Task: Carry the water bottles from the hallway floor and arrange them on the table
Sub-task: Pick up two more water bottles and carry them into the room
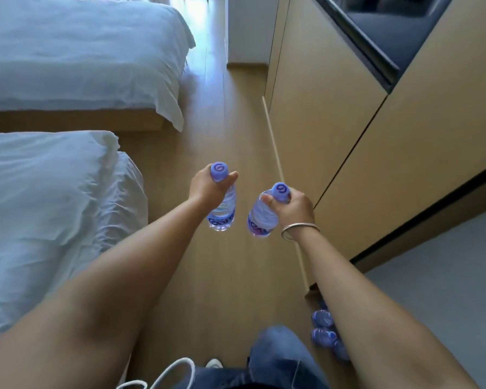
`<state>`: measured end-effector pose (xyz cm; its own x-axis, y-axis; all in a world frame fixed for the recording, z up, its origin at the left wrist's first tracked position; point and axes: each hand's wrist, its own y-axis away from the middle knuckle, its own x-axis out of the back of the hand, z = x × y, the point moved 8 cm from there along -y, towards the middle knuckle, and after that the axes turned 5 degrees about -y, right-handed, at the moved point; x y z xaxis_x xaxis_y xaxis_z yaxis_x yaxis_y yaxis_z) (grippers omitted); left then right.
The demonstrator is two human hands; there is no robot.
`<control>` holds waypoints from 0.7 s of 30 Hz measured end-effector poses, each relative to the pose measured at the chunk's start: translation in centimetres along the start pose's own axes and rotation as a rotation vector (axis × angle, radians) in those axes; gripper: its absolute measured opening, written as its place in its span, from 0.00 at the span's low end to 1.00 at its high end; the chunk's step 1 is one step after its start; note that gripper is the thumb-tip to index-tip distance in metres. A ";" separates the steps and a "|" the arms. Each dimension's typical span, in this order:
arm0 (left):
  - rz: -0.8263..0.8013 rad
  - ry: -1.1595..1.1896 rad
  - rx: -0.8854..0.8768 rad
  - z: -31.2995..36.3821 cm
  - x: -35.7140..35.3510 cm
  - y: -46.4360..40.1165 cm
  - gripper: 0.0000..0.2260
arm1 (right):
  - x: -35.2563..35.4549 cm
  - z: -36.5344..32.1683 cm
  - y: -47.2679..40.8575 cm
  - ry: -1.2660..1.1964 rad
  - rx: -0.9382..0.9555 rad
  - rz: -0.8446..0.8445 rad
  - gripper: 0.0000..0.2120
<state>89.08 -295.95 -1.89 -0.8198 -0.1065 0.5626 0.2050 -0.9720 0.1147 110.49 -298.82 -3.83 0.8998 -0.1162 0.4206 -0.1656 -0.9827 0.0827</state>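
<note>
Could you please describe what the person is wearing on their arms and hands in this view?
Both forearms are bare, with no sleeves in view, and neither the left hand nor the right hand wears a glove. The right wrist carries a thin silver bangle, a plain round band. No rings, watch or markings are visible on either hand.

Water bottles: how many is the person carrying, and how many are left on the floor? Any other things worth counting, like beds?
Bottles in hand: 2, one in the left hand and one in the right hand
Bottles on the floor: at least 3, blurred and partly hidden by the arm
Beds: 2
Total: at least 7
</note>
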 end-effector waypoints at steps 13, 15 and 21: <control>0.060 0.100 -0.047 4.0 -0.1 -22.0 0.11 | -6.4 -5.3 -23.6 0.035 0.060 -0.123 0.15; 0.098 0.118 -0.035 5.1 0.2 -26.0 0.12 | -7.2 -7.0 -28.3 0.051 0.085 -0.155 0.15; 0.194 0.066 -0.054 8.3 1.8 -35.7 0.11 | -9.0 -11.8 -39.2 0.063 0.185 -0.215 0.16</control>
<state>84.75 -259.68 1.84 -0.8013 -0.3049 0.5147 0.3351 -0.9415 -0.0361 104.09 -257.56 -0.17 0.8783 0.1015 0.4672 0.1085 -0.9940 0.0120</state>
